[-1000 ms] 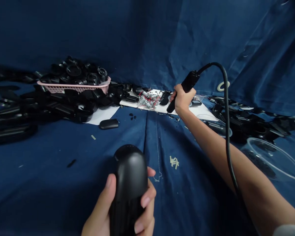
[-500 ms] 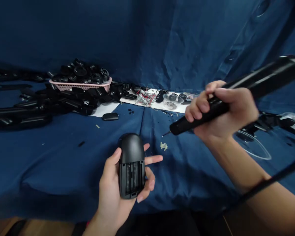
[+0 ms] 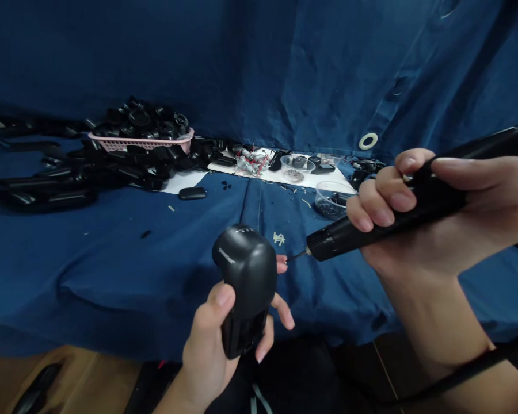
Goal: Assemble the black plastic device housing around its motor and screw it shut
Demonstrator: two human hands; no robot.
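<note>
The left hand [image 3: 207, 351] is gripping a black housing [image 3: 246, 276]. The right hand [image 3: 461, 241] is gripping an electric screwdriver [image 3: 371, 233] beside it.

My mouse shell [image 3: 246, 270] matt black plastic, my electric screwdriver [image 3: 384, 227] glossy black plastic, its bit [image 3: 297, 255] metal, blue cloth [image 3: 112, 276] matt

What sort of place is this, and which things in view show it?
Probably a workshop bench for small electronics: the right hand grips a corded electric screwdriver, the left hand holds a black plastic device, and black plastic housings lie heaped around a pink basket.
</note>
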